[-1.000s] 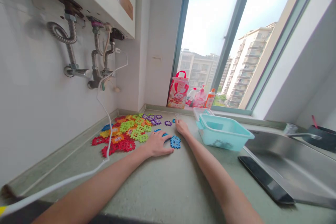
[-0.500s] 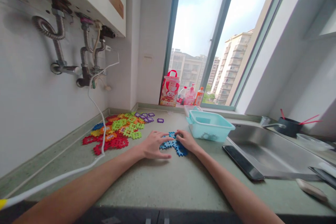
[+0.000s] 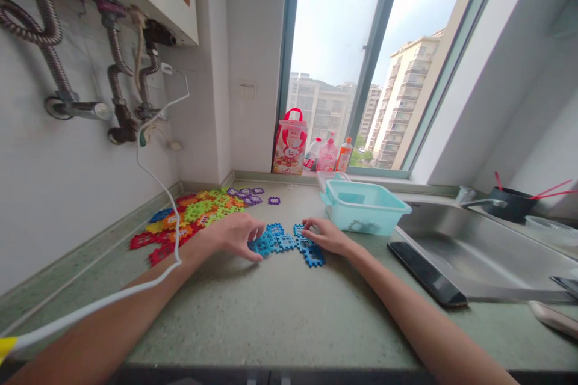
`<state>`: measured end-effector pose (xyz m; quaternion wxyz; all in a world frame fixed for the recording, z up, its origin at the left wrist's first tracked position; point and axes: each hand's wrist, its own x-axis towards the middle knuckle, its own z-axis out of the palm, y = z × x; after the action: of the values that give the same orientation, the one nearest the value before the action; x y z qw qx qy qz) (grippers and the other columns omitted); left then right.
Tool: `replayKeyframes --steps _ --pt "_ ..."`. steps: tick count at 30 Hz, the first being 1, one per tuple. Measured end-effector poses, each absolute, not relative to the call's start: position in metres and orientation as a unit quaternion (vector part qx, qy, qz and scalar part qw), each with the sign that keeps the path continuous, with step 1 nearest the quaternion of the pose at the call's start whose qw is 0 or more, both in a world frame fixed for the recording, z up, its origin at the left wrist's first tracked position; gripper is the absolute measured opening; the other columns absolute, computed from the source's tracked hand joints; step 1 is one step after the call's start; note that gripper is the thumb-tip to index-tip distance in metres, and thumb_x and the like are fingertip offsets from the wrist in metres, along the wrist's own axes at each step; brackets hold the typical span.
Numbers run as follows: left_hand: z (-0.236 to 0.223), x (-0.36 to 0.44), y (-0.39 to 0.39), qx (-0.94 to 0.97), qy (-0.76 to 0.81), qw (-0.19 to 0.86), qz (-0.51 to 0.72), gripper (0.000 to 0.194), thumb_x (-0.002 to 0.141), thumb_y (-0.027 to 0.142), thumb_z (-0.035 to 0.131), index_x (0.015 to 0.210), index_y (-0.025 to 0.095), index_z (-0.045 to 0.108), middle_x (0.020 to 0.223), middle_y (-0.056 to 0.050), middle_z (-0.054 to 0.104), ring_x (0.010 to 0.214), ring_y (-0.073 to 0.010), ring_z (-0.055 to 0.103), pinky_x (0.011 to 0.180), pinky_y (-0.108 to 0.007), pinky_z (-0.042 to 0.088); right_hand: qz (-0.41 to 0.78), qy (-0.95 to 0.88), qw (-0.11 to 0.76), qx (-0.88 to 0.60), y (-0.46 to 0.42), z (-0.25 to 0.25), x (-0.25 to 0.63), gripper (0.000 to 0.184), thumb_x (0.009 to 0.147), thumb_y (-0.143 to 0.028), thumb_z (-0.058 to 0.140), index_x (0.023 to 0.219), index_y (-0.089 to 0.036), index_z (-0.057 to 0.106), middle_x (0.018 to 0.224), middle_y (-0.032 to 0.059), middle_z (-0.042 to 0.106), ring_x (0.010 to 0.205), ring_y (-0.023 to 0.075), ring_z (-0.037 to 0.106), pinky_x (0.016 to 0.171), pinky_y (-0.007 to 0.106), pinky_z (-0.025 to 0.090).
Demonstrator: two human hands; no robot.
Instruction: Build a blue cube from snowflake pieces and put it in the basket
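Observation:
Several blue interlocking plastic tiles lie flat on the counter between my two hands. My left hand is at their left side, thumb and fingers curved apart, its fingertips close to the leftmost tiles. At the right side, my right hand has its curled fingertips on a blue tile; part of the grip is hidden. Darker blue tiles lie just below those fingers. Left of my left hand spreads a pile of red, orange, yellow and green tiles, with purple tiles behind it.
A turquoise plastic box stands behind my right hand, beside the steel sink. A black phone lies along the sink's edge. A white cable crosses over my left forearm. Bottles and a red-handled bag stand by the window.
My left hand has moved left, away from my right hand, and more of the blue tiles now shows. My right hand stays by the right-hand tiles. The view has shifted slightly.

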<state>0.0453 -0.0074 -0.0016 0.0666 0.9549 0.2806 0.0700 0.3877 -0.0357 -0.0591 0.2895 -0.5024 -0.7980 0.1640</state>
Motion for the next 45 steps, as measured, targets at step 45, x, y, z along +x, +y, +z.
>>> replayKeyframes --steps 45 --pt "-0.004 0.047 0.001 0.934 0.323 0.025 0.150 0.036 0.076 0.054 0.079 0.093 0.023 0.075 0.083 -0.001 0.072 0.073 -0.0185 0.066 0.071 -0.029 0.043 0.076 -0.857 0.325 -0.392 -0.064 -0.055 0.342 0.029 0.097 -0.032 0.068 0.126 -0.024 0.071 0.121 0.0094 0.075 0.115 0.0248 0.069 0.103 0.039 0.052"
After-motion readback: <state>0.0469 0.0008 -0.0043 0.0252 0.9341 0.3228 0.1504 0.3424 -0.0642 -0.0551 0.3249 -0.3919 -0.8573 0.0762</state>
